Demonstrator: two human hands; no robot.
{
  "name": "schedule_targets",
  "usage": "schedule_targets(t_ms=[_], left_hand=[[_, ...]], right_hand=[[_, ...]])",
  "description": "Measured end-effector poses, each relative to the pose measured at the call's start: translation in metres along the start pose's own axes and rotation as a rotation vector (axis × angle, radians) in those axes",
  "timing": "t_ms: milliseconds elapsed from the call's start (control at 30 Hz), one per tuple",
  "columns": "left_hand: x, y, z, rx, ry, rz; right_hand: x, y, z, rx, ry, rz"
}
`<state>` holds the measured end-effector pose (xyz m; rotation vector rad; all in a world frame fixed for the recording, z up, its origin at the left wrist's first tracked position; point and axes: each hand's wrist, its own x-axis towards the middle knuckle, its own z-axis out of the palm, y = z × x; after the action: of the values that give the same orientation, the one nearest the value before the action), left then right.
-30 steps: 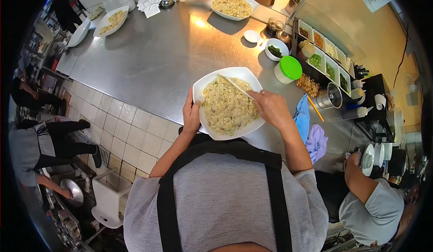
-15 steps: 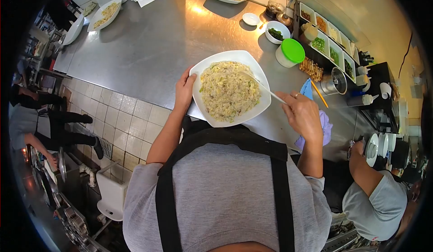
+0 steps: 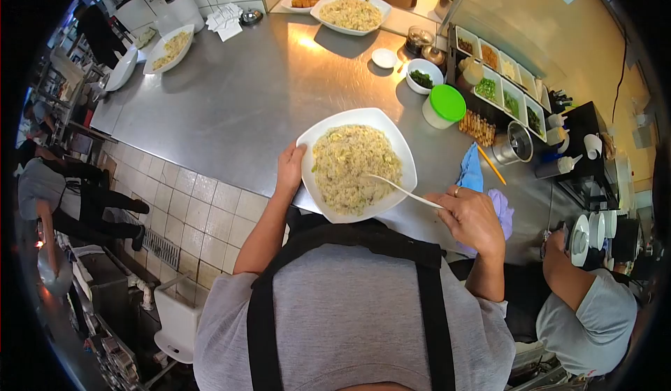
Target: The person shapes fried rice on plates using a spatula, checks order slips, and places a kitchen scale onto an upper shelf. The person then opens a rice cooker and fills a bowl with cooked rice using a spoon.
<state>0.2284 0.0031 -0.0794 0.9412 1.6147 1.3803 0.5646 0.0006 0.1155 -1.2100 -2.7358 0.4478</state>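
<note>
My left hand [image 3: 290,170] grips the left rim of a large white square bowl [image 3: 407,154] at the front edge of the steel counter. Fried rice [image 3: 353,161] with egg and green bits fills the bowl. My right hand [image 3: 470,217], to the lower right of the bowl, is closed on the handle of a light-coloured spoon [image 3: 405,191]. The spoon's tip rests in the lower middle of the rice.
On the counter [image 3: 231,90] stand a green-lidded tub [image 3: 447,103], a bowl of greens [image 3: 423,76] and another rice bowl [image 3: 351,13]. Blue cloth [image 3: 470,170] lies right of my bowl. One co-worker [image 3: 587,307] is at the right, another [image 3: 49,188] at the left.
The spoon has gone from the upper part of the rice to its lower middle. My right hand has moved down and right. The left hand still holds the bowl.
</note>
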Motion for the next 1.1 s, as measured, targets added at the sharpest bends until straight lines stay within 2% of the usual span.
schedule_targets(t_ms=[133, 233, 333, 367, 433, 500, 567, 600, 633, 667, 700, 767, 800, 833, 867, 900, 967, 1000, 1033, 1100], left_hand=[[0.002, -0.006, -0.003, 0.033, 0.005, 0.046], [0.009, -0.009, -0.007, -0.004, 0.080, 0.069], [0.042, -0.048, -0.045, 0.027, 0.147, 0.101], [0.046, -0.043, -0.060, -0.018, 0.146, 0.136], [0.053, -0.021, -0.089, -0.131, 0.170, 0.131], [0.068, -0.011, -0.110, -0.152, 0.300, 0.118], [0.079, -0.022, -0.127, -0.073, 0.575, 0.168], [0.096, -0.031, -0.151, -0.078, 0.564, 0.202], [0.111, -0.043, -0.167, -0.085, 0.675, 0.180], [0.125, -0.055, -0.176, 0.067, 0.846, 0.233], [0.130, -0.050, -0.187, 0.034, 0.786, 0.176], [0.134, -0.018, -0.181, 0.062, 0.888, 0.123], [0.134, -0.016, -0.174, 0.106, 0.951, 0.080], [0.177, -0.073, -0.201, 0.149, 1.042, 0.102], [0.184, -0.062, -0.201, 0.031, 1.021, 0.051], [0.167, -0.012, -0.186, -0.015, 0.975, -0.009], [0.193, -0.016, -0.210, -0.081, 0.895, -0.055], [0.199, -0.007, -0.212, -0.137, 0.873, -0.054], [0.203, 0.000, -0.214, -0.193, 0.850, -0.053], [0.216, -0.002, -0.218, -0.498, 1.019, 0.038]], right_hand=[[0.027, 0.005, 0.024, 0.125, 0.070, -0.110], [0.036, 0.015, 0.019, 0.177, -0.038, -0.069], [0.021, 0.031, -0.005, 0.252, 0.174, 0.034], [0.013, 0.037, -0.012, 0.198, 0.301, 0.143], [-0.003, 0.052, -0.027, 0.078, 0.541, 0.325], [-0.018, 0.078, -0.032, -0.264, 0.719, 0.445], [-0.034, 0.121, -0.029, -0.399, 0.734, 0.625], [-0.032, 0.131, -0.030, -0.403, 0.679, 0.728], [-0.034, 0.143, -0.029, -0.464, 0.634, 0.785], [-0.039, 0.163, -0.024, -0.503, 0.584, 0.828], [-0.040, 0.173, -0.022, -0.552, 0.525, 0.888], [-0.034, 0.194, -0.028, -0.553, 0.292, 0.970], [-0.037, 0.219, -0.021, -0.543, 0.304, 0.938], [-0.036, 0.239, -0.017, -0.531, 0.306, 0.911], [-0.031, 0.252, -0.015, -0.515, 0.295, 0.893], [-0.027, 0.259, -0.012, -0.489, 0.371, 0.832], [-0.020, 0.265, -0.012, -0.431, 0.512, 0.728], [-0.011, 0.236, -0.020, -0.547, 0.504, 0.776], [-0.007, 0.224, -0.025, -0.584, 0.602, 0.713], [-0.005, 0.211, -0.026, -0.643, 0.801, 0.578]])
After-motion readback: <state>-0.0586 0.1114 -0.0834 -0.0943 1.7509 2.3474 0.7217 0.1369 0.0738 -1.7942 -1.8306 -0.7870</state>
